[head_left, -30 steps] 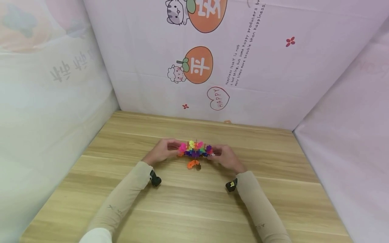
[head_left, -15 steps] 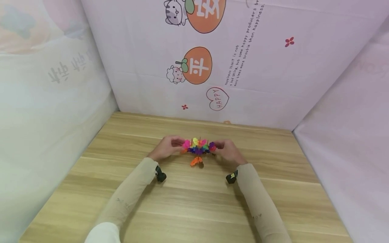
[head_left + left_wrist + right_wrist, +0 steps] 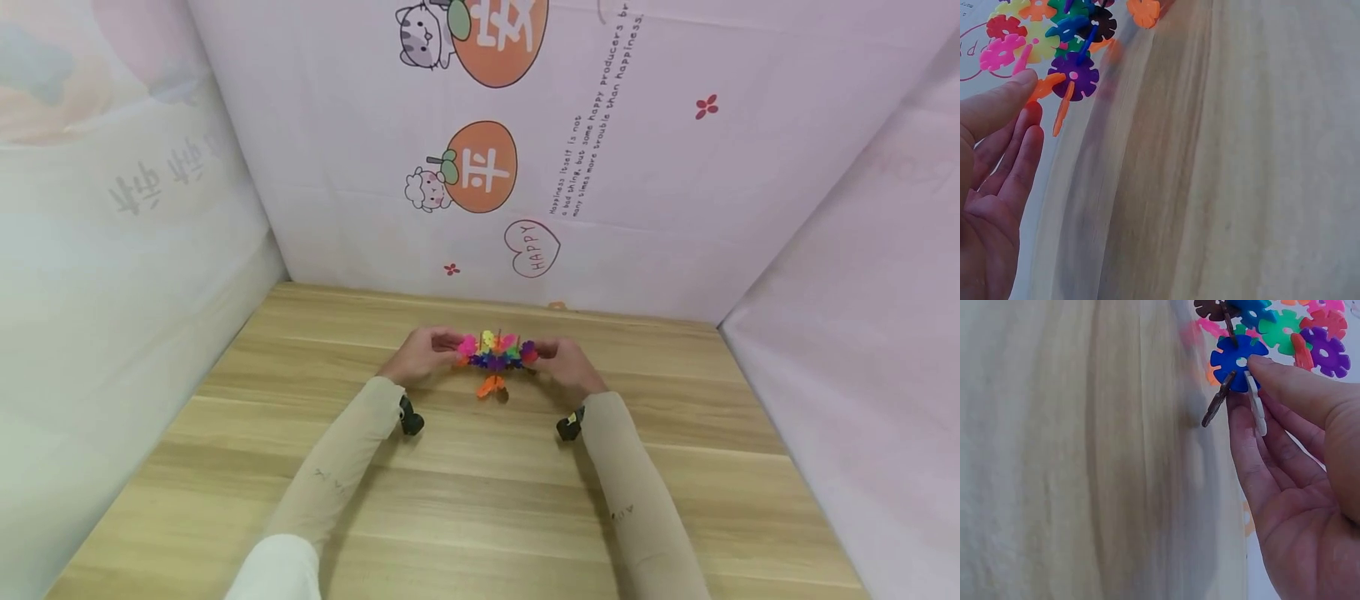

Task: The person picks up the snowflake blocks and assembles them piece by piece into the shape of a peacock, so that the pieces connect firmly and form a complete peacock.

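Note:
A many-coloured build of interlocking flower-shaped plastic discs [image 3: 496,361] is between my two hands near the back of the table. On its left side, my left hand [image 3: 422,353] pinches an orange disc [image 3: 1045,86] between thumb and forefinger, beside a purple disc [image 3: 1074,76]. At the opposite side my right hand [image 3: 567,364] holds the rim of a blue disc [image 3: 1227,360], thumb on top and fingers beneath. A white disc [image 3: 1256,406] and a brown disc [image 3: 1216,403] stick out below it. An orange disc [image 3: 491,386] projects toward me. Whether the build touches the table cannot be told.
The wood-grain table [image 3: 480,508] runs back to a white printed sheet [image 3: 360,167]. More white sheeting hangs along the left side [image 3: 135,292] and the right side [image 3: 840,317]. A small black camera [image 3: 410,417] sits on my left wrist, and another camera [image 3: 570,425] on my right.
Both hands have carried the disc build a little farther from me and slightly to the right. Their hold on it looks the same. The head view has tilted slightly.

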Tool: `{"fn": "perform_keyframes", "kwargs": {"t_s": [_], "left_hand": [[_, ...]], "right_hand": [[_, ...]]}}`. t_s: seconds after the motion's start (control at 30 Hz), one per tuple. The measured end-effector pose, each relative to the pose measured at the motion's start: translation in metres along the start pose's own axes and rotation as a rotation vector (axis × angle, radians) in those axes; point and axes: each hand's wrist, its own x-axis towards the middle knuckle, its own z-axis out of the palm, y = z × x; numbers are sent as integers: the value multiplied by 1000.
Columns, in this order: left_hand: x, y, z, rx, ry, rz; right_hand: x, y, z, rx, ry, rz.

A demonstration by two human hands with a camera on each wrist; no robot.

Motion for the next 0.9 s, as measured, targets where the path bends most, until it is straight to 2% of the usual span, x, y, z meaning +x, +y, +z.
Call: {"fn": "perform_keyframes", "kwargs": {"t_s": [0.2,0.6,0.77,0.9], "left_hand": [[3,-1,1,-17,-3,9],[-2,1,3,-2,11,19],[-5,-2,-4,14,8,19],[-11,-6,-15,76,14,-9]], "right_hand": [[2,2,-2,32,10,17],[3,7,-3,44,21,-6],[0,7,-6,40,14,-23],[-3,8,-13,12,1,-28]]}}
